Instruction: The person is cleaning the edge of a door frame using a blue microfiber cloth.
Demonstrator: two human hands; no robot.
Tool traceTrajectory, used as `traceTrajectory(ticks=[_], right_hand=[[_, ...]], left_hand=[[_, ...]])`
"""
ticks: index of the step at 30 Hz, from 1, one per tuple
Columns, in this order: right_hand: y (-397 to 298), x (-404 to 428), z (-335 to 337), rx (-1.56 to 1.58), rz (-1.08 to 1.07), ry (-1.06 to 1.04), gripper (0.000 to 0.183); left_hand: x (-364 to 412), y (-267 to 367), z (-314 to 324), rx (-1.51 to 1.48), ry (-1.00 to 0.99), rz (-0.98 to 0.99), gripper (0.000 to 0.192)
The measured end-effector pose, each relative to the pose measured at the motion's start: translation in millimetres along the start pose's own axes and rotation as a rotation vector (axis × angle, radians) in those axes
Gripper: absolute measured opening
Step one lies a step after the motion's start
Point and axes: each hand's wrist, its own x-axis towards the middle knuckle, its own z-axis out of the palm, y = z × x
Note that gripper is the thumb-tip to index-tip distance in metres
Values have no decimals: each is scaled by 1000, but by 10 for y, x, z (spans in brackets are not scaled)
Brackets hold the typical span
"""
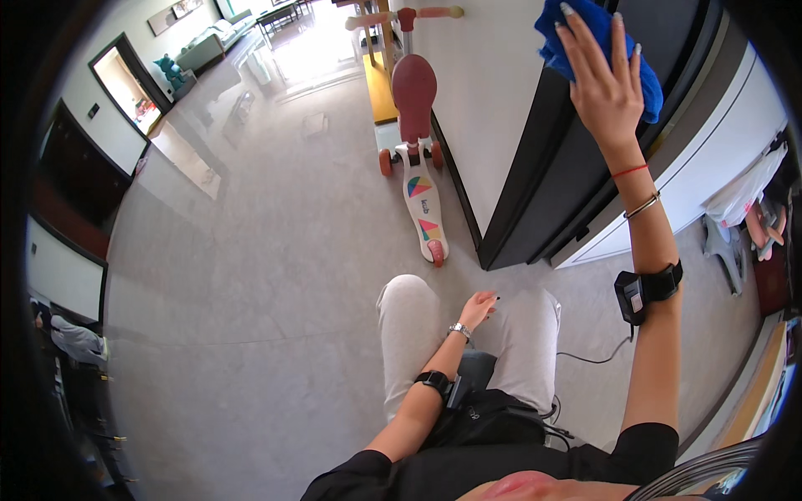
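Observation:
My right hand point(608, 103) is raised at the upper right, its fingers spread over a bright blue cloth point(651, 94). The palm holds the cloth flat against the dark door frame point(520, 200). Part of the cloth lies hidden under the hand. Low down between my knees, my left hand point(479, 308) hangs with loosely bent fingers and nothing visible in it. The light trousers point(407, 319) are on both sides of it.
A child's kick scooter point(423, 194) with a red seat stands along the white wall point(482, 106). To the right is a white door point(664, 194), with a plastic bag point(745, 188) beyond it. A black cable point(595, 361) trails by my right leg. Glossy grey floor point(250, 282) extends leftward.

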Motion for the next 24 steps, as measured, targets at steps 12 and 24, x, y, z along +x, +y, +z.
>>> traceTrajectory(ticks=[12, 24], right_hand=[[-837, -1097, 550, -630, -354, -155, 22], [-1111, -2249, 324, 359, -574, -810, 19]], left_hand=[[89, -98, -92, -1, 76, 67, 28], [58, -95, -148, 62, 173, 176, 25]])
